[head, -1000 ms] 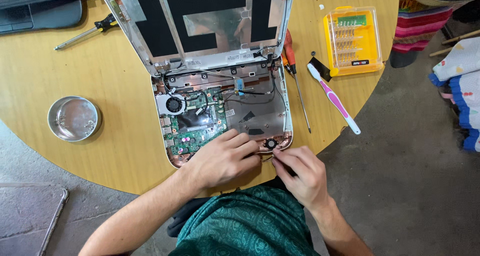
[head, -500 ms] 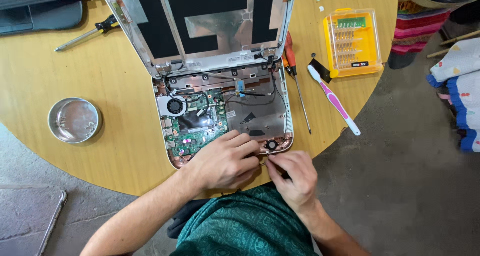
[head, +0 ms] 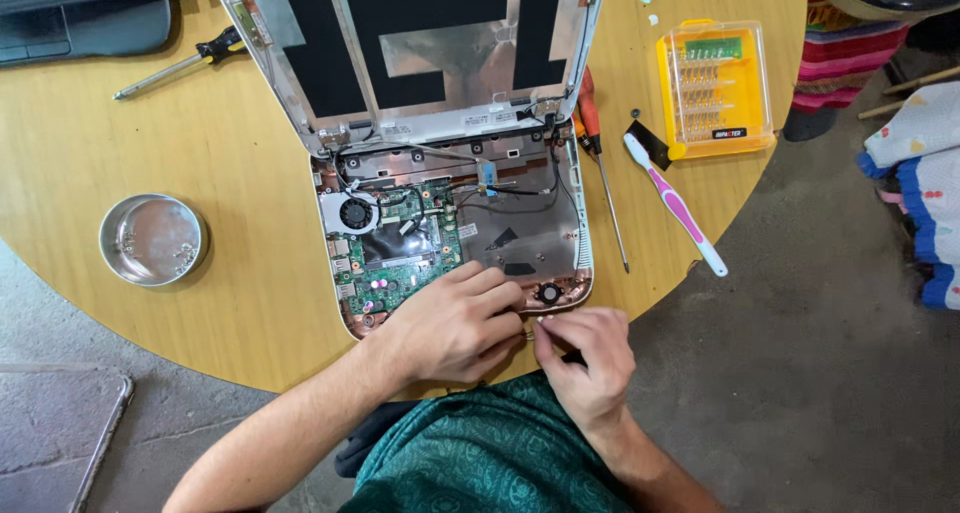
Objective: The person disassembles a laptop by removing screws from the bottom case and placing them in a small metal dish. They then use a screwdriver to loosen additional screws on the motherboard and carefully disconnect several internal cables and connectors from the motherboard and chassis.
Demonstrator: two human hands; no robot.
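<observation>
Round wooden table (head: 230, 103): honey yellow. Opened laptop base (head: 455, 233): green circuit board, coppery pink shell, black-and-silver lid lining. Clear yellow plastic bit case (head: 714, 89) near right edge. Pink-and-white toothbrush (head: 673, 203). Teal patterned shirt (head: 490, 463). Silver round metal dish (head: 153, 240).

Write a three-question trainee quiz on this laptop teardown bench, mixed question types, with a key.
1. True or false: the left hand rests on the near edge of the opened laptop base.
2. Which lies right of the laptop, beside the red-handled screwdriver? A) pink and white toothbrush B) pliers C) hammer
3. Fill in: the round metal dish sits to the laptop's ____.

Key: 1 true; 2 A; 3 left.
</observation>
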